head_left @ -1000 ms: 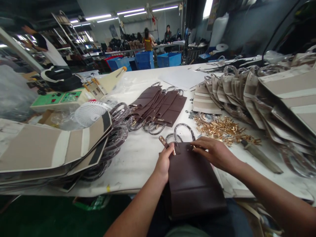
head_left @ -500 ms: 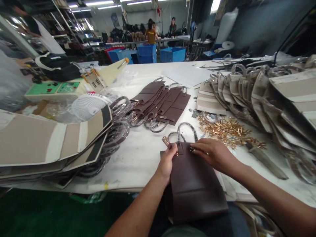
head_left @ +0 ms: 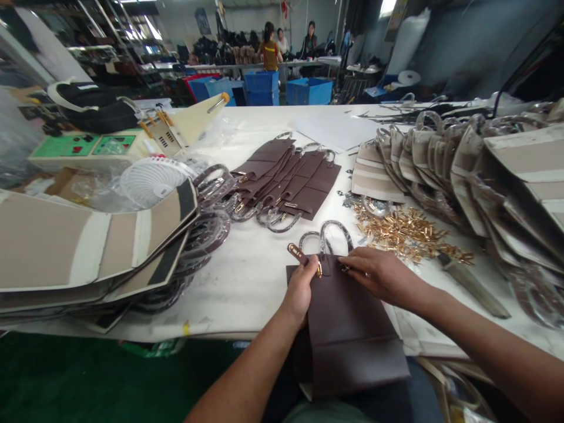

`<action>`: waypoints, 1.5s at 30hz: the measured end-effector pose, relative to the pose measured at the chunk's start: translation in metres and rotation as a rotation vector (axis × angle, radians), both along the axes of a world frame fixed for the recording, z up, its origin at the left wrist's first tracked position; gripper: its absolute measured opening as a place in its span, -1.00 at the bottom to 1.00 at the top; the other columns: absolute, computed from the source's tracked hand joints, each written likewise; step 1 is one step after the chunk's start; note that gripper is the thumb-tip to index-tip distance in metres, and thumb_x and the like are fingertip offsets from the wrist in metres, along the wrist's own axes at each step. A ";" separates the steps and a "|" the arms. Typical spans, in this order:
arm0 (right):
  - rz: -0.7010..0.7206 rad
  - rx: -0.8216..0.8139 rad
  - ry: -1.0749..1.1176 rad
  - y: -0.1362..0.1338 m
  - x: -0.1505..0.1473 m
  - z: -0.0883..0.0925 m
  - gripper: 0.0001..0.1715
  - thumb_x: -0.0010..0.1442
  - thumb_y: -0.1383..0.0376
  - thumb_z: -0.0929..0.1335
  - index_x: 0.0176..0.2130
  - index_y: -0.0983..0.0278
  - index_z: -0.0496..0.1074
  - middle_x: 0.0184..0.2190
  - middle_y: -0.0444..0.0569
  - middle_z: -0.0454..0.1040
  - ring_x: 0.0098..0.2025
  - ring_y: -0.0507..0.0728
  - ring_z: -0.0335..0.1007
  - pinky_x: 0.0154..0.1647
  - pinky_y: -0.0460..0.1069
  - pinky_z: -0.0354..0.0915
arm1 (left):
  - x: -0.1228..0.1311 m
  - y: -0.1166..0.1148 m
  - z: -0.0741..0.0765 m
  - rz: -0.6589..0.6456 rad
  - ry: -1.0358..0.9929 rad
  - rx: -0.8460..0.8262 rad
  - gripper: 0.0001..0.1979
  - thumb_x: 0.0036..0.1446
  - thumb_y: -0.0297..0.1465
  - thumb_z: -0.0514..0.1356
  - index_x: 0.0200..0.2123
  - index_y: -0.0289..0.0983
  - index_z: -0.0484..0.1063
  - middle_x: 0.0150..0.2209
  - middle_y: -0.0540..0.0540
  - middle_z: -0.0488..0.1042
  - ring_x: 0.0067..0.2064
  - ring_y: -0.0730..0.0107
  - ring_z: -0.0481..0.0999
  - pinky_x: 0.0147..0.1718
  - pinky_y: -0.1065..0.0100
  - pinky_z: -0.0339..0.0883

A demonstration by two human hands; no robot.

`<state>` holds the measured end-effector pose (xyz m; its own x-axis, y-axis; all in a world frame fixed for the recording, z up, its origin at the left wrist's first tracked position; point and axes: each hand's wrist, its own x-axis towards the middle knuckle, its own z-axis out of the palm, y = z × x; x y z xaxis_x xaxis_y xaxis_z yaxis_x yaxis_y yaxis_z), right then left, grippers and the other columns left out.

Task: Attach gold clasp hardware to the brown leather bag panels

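A dark brown leather bag panel [head_left: 352, 329] leans from the table edge towards my lap, its looped, plastic-wrapped handle [head_left: 337, 224] at the top. My left hand [head_left: 298, 296] is closed on the panel's upper left edge, thumb in front. Beside that thumb stick out a short brown strap with a gold fitting [head_left: 296, 252] and a small gold clasp piece [head_left: 319, 270]. At the upper right edge, my right hand [head_left: 381, 273] pinches a small gold metal fitting [head_left: 345, 268] against the leather. Its fingertips partly cover that fitting.
Loose gold fittings [head_left: 400, 232] lie heaped right of the panel, near a knife [head_left: 476, 286]. Stacked beige-lined bag panels [head_left: 458, 158] stand at right, more [head_left: 88, 247] at left. Brown panels [head_left: 291, 176] overlap mid-table. A white fan [head_left: 152, 181] and a green-topped machine [head_left: 83, 147] stand left.
The gold clasp piece by my left thumb shows more now. My right fingers have shifted slightly at the panel's edge. The view has turned a little.
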<state>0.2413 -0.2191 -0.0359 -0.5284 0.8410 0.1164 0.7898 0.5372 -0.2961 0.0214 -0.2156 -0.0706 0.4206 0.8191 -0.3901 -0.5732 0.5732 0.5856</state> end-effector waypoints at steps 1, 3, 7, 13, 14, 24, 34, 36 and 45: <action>-0.004 -0.005 0.008 0.000 0.000 -0.001 -0.63 0.45 0.27 0.25 0.14 0.17 0.52 -0.11 0.09 0.58 -0.11 0.21 0.51 -0.12 0.04 0.39 | 0.000 0.000 0.000 -0.001 -0.001 -0.003 -0.41 0.04 -0.03 0.45 -0.01 -0.35 0.56 -0.25 -0.22 0.68 -0.07 -0.07 0.68 -0.05 0.10 0.53; -0.011 -0.012 0.015 0.001 0.000 -0.003 -0.63 0.45 0.28 0.26 0.12 0.17 0.53 -0.12 0.08 0.57 -0.12 0.20 0.51 -0.12 0.04 0.39 | 0.001 0.000 -0.001 -0.006 -0.006 -0.010 -0.41 0.04 -0.02 0.44 -0.02 -0.35 0.56 -0.25 -0.22 0.68 -0.08 -0.08 0.68 -0.05 0.09 0.53; -0.028 -0.004 -0.007 0.000 -0.003 -0.003 -0.66 0.43 0.31 0.27 0.08 0.20 0.54 -0.16 0.08 0.57 -0.15 0.20 0.50 -0.15 0.02 0.37 | 0.002 0.000 -0.004 -0.011 -0.029 -0.018 -0.42 0.06 -0.02 0.43 -0.01 -0.35 0.57 -0.24 -0.22 0.69 -0.12 -0.07 0.70 -0.05 0.07 0.54; -0.026 0.046 -0.056 0.003 -0.004 0.000 -0.71 0.36 0.36 0.32 -0.01 0.21 0.58 -0.24 0.03 0.56 -0.21 0.18 0.49 -0.22 -0.01 0.31 | 0.004 0.000 -0.011 -0.005 -0.034 -0.017 -0.47 0.15 -0.06 0.38 -0.01 -0.37 0.59 -0.24 -0.23 0.69 -0.09 -0.07 0.69 -0.03 0.08 0.54; -0.012 0.052 -0.067 0.004 -0.004 0.001 -0.72 0.35 0.36 0.34 -0.01 0.21 0.58 -0.25 0.02 0.56 -0.22 0.17 0.49 -0.24 -0.01 0.29 | 0.004 0.000 -0.012 -0.001 -0.038 -0.018 -0.48 0.16 -0.06 0.37 -0.02 -0.38 0.60 -0.24 -0.24 0.70 -0.09 -0.07 0.69 -0.03 0.08 0.54; -0.003 0.079 -0.047 -0.011 -0.001 -0.010 -0.67 0.41 0.35 0.30 0.09 0.22 0.53 -0.17 0.05 0.58 -0.18 0.17 0.52 -0.20 -0.02 0.32 | 0.004 -0.001 -0.014 0.021 -0.030 -0.011 -0.48 0.16 -0.06 0.37 -0.06 -0.42 0.63 -0.24 -0.28 0.70 -0.06 -0.12 0.69 0.00 0.03 0.54; -0.128 -0.024 0.000 -0.009 -0.011 -0.001 -0.78 0.40 0.29 0.34 -0.05 0.18 0.58 -0.22 -0.02 0.59 -0.20 0.17 0.52 -0.19 -0.01 0.30 | 0.003 -0.002 -0.016 0.043 0.022 0.012 -0.49 0.13 -0.05 0.40 -0.12 -0.42 0.65 -0.29 -0.25 0.69 -0.11 -0.05 0.70 -0.03 0.11 0.53; -0.147 -0.030 -0.028 -0.009 -0.014 0.001 -0.81 0.38 0.29 0.35 -0.09 0.18 0.59 -0.24 -0.03 0.59 -0.20 0.16 0.52 -0.20 -0.01 0.27 | 0.003 -0.003 -0.015 0.043 0.024 0.002 -0.50 0.13 -0.05 0.39 -0.14 -0.43 0.65 -0.32 -0.25 0.68 -0.13 -0.04 0.70 -0.05 0.12 0.53; -0.249 0.032 -0.197 -0.014 -0.033 0.014 -0.87 0.29 0.30 0.39 -0.24 0.17 0.60 -0.35 -0.06 0.56 -0.29 0.17 0.48 -0.29 0.00 0.15 | 0.001 -0.001 -0.024 0.046 0.089 0.069 -0.54 0.09 -0.04 0.42 -0.21 -0.36 0.63 -0.31 -0.17 0.67 -0.13 0.04 0.68 -0.04 0.16 0.49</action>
